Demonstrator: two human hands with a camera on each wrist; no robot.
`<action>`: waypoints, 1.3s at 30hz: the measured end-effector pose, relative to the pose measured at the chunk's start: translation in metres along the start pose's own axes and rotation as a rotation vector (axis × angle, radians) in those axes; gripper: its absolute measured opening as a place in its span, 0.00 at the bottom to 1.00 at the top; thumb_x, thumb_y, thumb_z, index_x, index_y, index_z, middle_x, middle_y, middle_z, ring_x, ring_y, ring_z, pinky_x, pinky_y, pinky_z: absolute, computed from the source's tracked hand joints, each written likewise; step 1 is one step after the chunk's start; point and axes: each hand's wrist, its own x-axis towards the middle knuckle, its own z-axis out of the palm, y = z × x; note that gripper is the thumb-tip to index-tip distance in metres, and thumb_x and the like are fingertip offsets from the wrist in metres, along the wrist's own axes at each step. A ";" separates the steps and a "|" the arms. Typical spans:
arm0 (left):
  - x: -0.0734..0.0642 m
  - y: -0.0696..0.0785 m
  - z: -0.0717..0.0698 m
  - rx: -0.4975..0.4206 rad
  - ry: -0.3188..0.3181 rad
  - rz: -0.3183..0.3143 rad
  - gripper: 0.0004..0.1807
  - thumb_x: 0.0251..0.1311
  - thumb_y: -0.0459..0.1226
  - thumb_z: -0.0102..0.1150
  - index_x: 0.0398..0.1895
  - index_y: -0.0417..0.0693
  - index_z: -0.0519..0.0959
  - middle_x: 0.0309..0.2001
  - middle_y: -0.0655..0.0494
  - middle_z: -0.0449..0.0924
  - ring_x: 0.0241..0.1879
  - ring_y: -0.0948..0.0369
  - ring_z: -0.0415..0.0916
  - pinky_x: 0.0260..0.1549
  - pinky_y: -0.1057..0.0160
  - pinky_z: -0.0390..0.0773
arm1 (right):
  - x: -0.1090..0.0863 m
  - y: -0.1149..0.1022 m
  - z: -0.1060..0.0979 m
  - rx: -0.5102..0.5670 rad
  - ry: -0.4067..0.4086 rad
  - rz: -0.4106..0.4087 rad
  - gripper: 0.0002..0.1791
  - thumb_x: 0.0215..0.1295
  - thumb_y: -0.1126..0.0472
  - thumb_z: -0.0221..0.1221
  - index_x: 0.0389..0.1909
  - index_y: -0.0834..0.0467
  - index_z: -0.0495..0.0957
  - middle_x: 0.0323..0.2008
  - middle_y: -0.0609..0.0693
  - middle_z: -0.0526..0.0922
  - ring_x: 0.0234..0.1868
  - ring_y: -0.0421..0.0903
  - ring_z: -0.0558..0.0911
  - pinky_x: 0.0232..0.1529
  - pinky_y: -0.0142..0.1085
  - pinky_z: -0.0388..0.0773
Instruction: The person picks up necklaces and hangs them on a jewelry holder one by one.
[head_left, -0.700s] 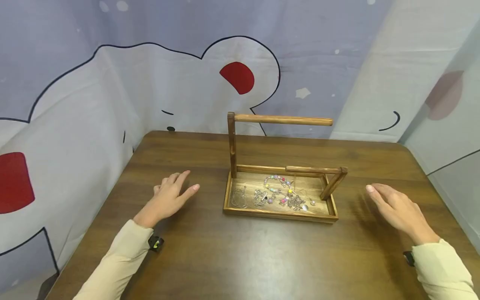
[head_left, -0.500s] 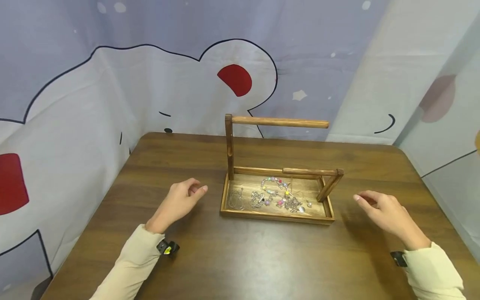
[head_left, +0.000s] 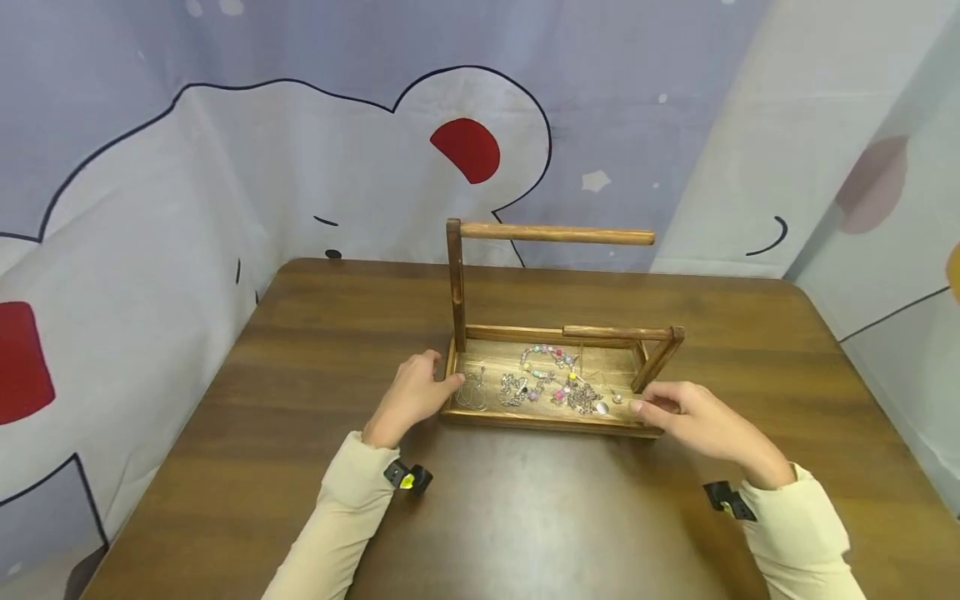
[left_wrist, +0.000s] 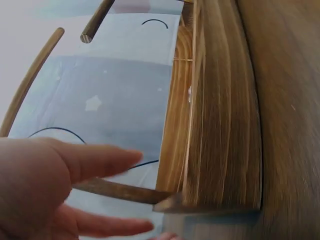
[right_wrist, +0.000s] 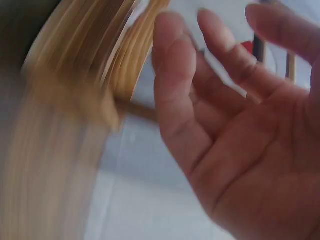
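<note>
A wooden jewelry stand (head_left: 555, 427) with a shallow tray base sits in the middle of the table. Inside the tray lie a colourful beaded bracelet (head_left: 547, 350), a silver chain (head_left: 583, 398) and thin hoops (head_left: 472, 392). My left hand (head_left: 414, 392) is at the tray's left end, its thumb near the rim. In the left wrist view, thumb and fingers are spread on either side of the corner, with a gap. At the tray's right end hovers my right hand (head_left: 701, 421), fingers loosely bent; the right wrist view shows nothing held in it. Whether it touches the rim I cannot tell.
Two wooden bars rise over the tray: a tall one (head_left: 558, 234) from the left post and a low one (head_left: 618, 332) from the right post. A brown wooden table (head_left: 525, 517) lies beneath. A printed cloth (head_left: 337, 167) hangs behind it.
Both hands have moved inward to the two ends of the tray, the left going right and the right going left. The stand stays where it was on the table.
</note>
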 end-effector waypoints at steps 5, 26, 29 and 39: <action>0.007 0.004 0.012 -0.037 0.015 -0.066 0.30 0.56 0.41 0.58 0.58 0.31 0.65 0.47 0.38 0.75 0.49 0.46 0.71 0.46 0.49 0.72 | 0.035 -0.015 0.014 0.168 -0.020 0.073 0.13 0.64 0.53 0.54 0.30 0.60 0.76 0.22 0.52 0.76 0.23 0.45 0.75 0.25 0.34 0.71; 0.008 -0.011 0.020 0.037 0.009 0.019 0.24 0.53 0.30 0.53 0.55 0.31 0.67 0.16 0.55 0.67 0.12 0.64 0.60 0.12 0.68 0.60 | 0.105 -0.021 0.065 -0.033 0.050 0.413 0.11 0.60 0.56 0.55 0.31 0.61 0.74 0.28 0.53 0.75 0.26 0.47 0.73 0.24 0.36 0.68; 0.011 -0.010 0.020 0.044 0.011 0.044 0.24 0.52 0.30 0.54 0.55 0.30 0.67 0.16 0.56 0.66 0.13 0.65 0.60 0.12 0.68 0.60 | 0.107 -0.022 0.067 -0.049 0.068 0.442 0.10 0.58 0.56 0.56 0.31 0.60 0.74 0.29 0.52 0.75 0.26 0.47 0.73 0.23 0.36 0.67; 0.012 -0.011 0.020 0.030 0.008 0.054 0.21 0.51 0.30 0.56 0.50 0.32 0.70 0.22 0.52 0.71 0.16 0.62 0.66 0.15 0.66 0.66 | 0.106 -0.021 0.069 -0.041 0.054 0.480 0.15 0.53 0.55 0.58 0.12 0.53 0.68 0.12 0.45 0.65 0.13 0.41 0.63 0.13 0.32 0.59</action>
